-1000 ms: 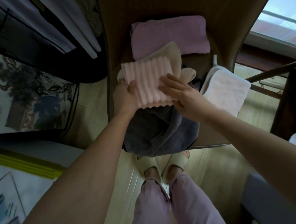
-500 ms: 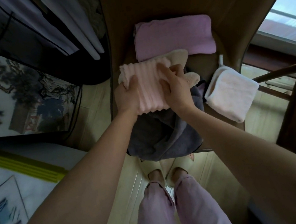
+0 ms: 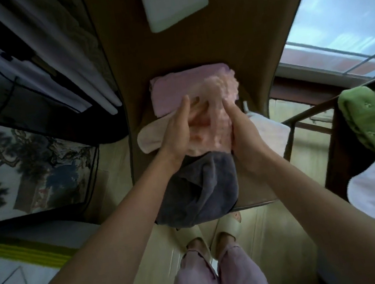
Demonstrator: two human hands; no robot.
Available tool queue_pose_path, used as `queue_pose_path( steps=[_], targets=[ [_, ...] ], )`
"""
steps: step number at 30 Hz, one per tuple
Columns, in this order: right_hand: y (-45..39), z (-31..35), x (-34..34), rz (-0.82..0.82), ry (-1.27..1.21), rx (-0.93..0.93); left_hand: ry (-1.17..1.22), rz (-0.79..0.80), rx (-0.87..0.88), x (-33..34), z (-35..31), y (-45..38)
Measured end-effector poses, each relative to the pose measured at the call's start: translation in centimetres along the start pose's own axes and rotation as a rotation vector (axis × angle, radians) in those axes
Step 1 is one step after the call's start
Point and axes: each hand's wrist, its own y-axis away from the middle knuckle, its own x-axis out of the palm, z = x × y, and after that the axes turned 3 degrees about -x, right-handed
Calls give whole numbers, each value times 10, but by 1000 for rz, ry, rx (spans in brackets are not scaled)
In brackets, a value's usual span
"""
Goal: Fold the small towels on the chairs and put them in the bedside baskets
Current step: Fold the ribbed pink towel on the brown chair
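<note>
Since the earlier frame, the ribbed pale-pink fleece towel [image 3: 220, 112] has been lifted and blurred between both hands. It is gripped by the left hand [image 3: 177, 131] and right hand [image 3: 241, 133] above the brown chair [image 3: 252, 45], over a folded mauve towel [image 3: 173, 90], a crumpled grey towel [image 3: 196, 189] and a beige cloth [image 3: 149, 138].

Brown chair [image 3: 237, 43] seat bears mauve folded towel [image 3: 169, 93], grey towel [image 3: 196, 189].

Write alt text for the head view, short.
Both hands, left hand and right hand, hold a blurred pale pink towel over a chair stacked with a mauve folded towel and a grey towel. A green towel hangs at right.
</note>
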Motion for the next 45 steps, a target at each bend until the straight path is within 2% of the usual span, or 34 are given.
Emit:
queue_pose_path(
  steps=[2, 3, 6, 8, 10, 12, 14, 16, 18, 22, 25, 33, 37, 42, 45],
  targets=[
    [5, 11, -21, 16, -162, 16, 32, 82, -52, 21, -1, -5],
    [9, 15, -32, 16, -154, -11, 10, 108, -59, 31, 2, -9],
    [18, 14, -65, -148, 27, -39, -127, 178, -66, 58, 13, -18],
    [25, 6, -88, -264, 48, 0, -197, 200, -42, 74, 21, -20],
    [31, 1, -110, -318, 2, 28, -219, 104, 29, 88, 28, -22],
    [38, -1, -132, -313, -110, 45, -253, -94, 107, 96, 33, -27],
    [42, -3, -151, -256, -249, 57, -315, -143, 49, 104, 35, -33],
    [43, -8, -167, -213, -316, 74, -321, -2, -103, 116, 39, -36],
    [42, -13, -175, -247, -293, 93, -312, 91, -185, 127, 49, -42],
    [35, -27, -186, -488, 20, 100, -456, 51, -106, 140, 71, -57],
    [26, -42, -190, -573, 114, 133, -531, 12, -64, 147, 81, -71],
    [-9, -72, -177, -656, 235, 177, -718, -151, -37, 139, 100, -98],
    [-20, -73, -175, -623, 211, 187, -760, -205, -67, 127, 110, -106],
    [-36, -67, -166, -591, 219, 159, -870, -304, -26, 115, 111, -114],
    [-45, -64, -161, -588, 217, 149, -845, -310, -32, 108, 108, -121]
  ],
)
